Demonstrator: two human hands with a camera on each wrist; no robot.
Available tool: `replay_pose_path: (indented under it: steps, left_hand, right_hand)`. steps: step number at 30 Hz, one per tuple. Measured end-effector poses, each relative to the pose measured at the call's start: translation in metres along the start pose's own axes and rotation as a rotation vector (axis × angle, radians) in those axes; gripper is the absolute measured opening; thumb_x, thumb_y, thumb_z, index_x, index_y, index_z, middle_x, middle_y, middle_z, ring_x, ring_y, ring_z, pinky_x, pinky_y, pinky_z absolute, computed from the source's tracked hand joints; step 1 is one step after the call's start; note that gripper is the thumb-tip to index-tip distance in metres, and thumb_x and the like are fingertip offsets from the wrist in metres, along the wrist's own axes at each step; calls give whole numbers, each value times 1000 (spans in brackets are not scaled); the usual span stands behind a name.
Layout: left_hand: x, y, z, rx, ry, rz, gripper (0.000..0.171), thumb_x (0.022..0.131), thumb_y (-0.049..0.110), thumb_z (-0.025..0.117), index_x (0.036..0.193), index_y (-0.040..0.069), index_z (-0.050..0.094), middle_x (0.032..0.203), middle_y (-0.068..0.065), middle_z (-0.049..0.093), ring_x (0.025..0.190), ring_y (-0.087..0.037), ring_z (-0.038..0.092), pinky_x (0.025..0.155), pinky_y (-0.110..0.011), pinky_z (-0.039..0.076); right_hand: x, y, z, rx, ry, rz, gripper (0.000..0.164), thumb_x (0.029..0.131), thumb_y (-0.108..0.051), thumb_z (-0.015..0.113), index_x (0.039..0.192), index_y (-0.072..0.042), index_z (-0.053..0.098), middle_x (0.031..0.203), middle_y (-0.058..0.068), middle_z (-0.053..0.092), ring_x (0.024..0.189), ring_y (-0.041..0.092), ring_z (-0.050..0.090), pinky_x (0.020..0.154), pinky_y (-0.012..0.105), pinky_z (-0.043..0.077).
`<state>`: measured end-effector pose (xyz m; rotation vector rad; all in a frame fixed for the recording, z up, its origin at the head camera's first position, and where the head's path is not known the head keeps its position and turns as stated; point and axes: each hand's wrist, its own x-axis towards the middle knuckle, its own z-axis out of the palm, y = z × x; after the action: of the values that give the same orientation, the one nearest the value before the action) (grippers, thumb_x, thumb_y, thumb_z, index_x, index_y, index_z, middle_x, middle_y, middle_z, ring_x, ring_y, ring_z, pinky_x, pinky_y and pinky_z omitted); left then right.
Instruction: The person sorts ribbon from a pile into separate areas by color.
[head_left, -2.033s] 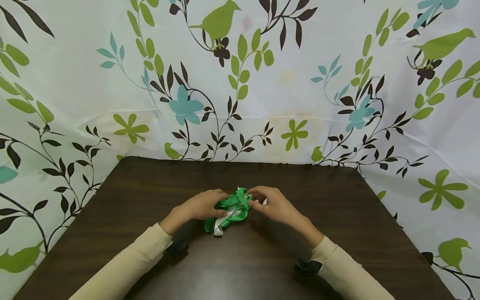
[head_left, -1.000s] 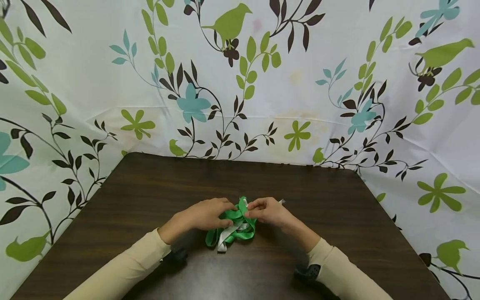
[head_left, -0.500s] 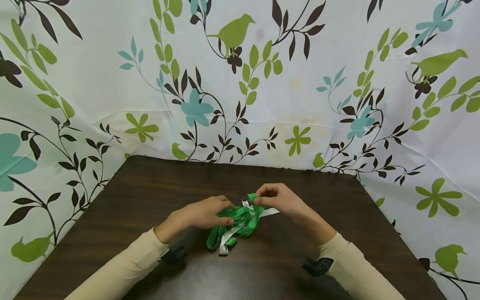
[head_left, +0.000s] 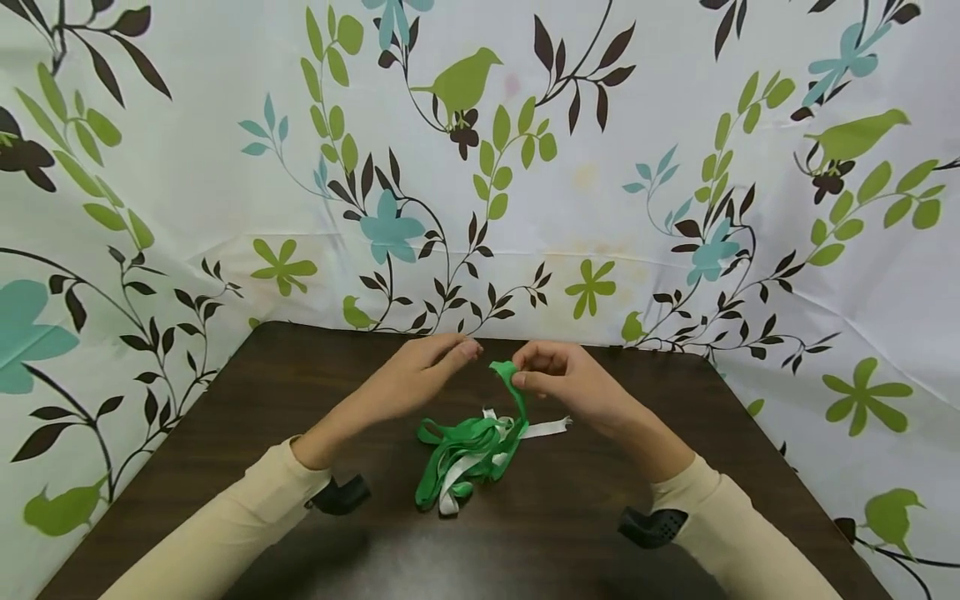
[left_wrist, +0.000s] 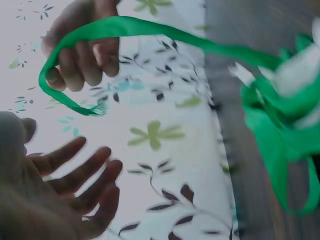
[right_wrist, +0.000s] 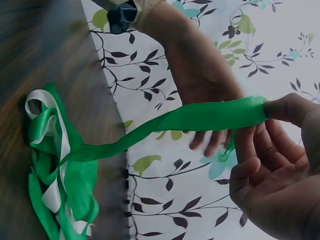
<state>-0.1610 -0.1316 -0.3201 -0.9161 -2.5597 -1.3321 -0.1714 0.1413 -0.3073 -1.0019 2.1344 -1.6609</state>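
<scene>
A tangled heap of green and white ribbon (head_left: 471,450) lies on the dark table. My right hand (head_left: 577,385) pinches one green ribbon (right_wrist: 200,117) between thumb and fingers and holds it above the heap. The frayed tip of that ribbon curls over toward the left hand, as the left wrist view shows. My left hand (head_left: 408,379) is raised left of the ribbon tip, its fingers extended and touching nothing. In the left wrist view its fingers are spread just below the loose end. A white ribbon end (head_left: 547,427) sticks out to the heap's right.
The brown wooden table (head_left: 360,550) spreads around the heap. Behind it hangs a white cloth (head_left: 585,192) printed with leaves and birds. Black wrist cameras (head_left: 652,527) sit beneath the cream sleeves.
My right hand has risen, drawing a green ribbon end up from the heap. The left hand has left the heap and lifted beside that end. More of the heap shows.
</scene>
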Motion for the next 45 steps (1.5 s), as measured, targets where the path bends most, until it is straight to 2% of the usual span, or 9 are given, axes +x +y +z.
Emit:
replay_pose_path:
  steps: [4,8,13,17,22,26,31,39,45]
  left_hand:
    - [13,10,5,-202,-162,-20,55,108,58,30,136,24,62,129,7,63,120,-16,58,100,-46,45]
    - [19,12,17,-302,-274,-57,60,107,61,26,137,23,61,134,4,60,123,-19,57,103,-46,43]
    - [19,7,23,-413,-319,-49,55,109,56,30,126,16,65,123,-6,63,118,-22,59,104,-45,43]
    - [16,2,20,-485,-337,-66,43,109,48,45,118,12,66,119,-9,62,116,-24,61,101,-43,46]
    - [12,1,13,-415,-324,-82,30,103,43,61,113,16,69,109,-10,65,104,-28,64,92,-49,50]
    - [12,5,6,-395,-315,-55,29,101,43,65,111,16,69,104,-10,67,94,-26,66,83,-45,53]
    - [12,15,-10,-335,-298,10,23,102,38,64,108,16,70,89,-13,65,66,-21,47,60,-33,40]
    - [10,26,-37,-227,-285,62,18,103,34,64,105,18,70,89,-8,64,71,-24,45,61,-35,36]
    - [6,23,-52,-161,-251,94,12,103,29,64,103,18,69,87,-7,65,77,-25,54,64,-36,42]
  right_hand:
    - [-3,-7,-6,-77,-27,-10,13,101,-17,67,108,-6,70,90,14,66,79,26,59,73,38,50]
    - [-6,-8,-12,-111,-62,-9,11,101,-15,67,107,-6,71,92,16,69,83,28,62,76,40,53]
    - [-10,-5,-17,-109,-119,-3,11,101,-14,67,107,-5,71,94,16,69,83,25,62,74,39,53]
    - [-12,-2,-20,-124,-117,4,11,100,-16,68,107,-8,72,93,15,68,81,25,61,73,39,53]
    - [-14,-1,-23,-136,-117,3,11,100,-17,68,107,-10,72,93,15,68,81,25,60,73,40,53]
    - [-16,-1,-23,-120,-129,6,12,100,-17,69,107,-8,72,94,16,68,83,26,60,73,40,52]
    - [-18,-2,-21,-55,-163,10,12,99,-13,70,107,-4,71,95,20,67,82,24,59,74,39,52]
    - [-25,-1,-24,-3,-153,-6,11,95,-10,73,101,-1,69,88,11,66,75,21,54,68,36,47]
    - [-31,5,-32,70,-131,-14,11,93,-11,75,94,-5,66,83,4,61,77,20,50,71,33,42]
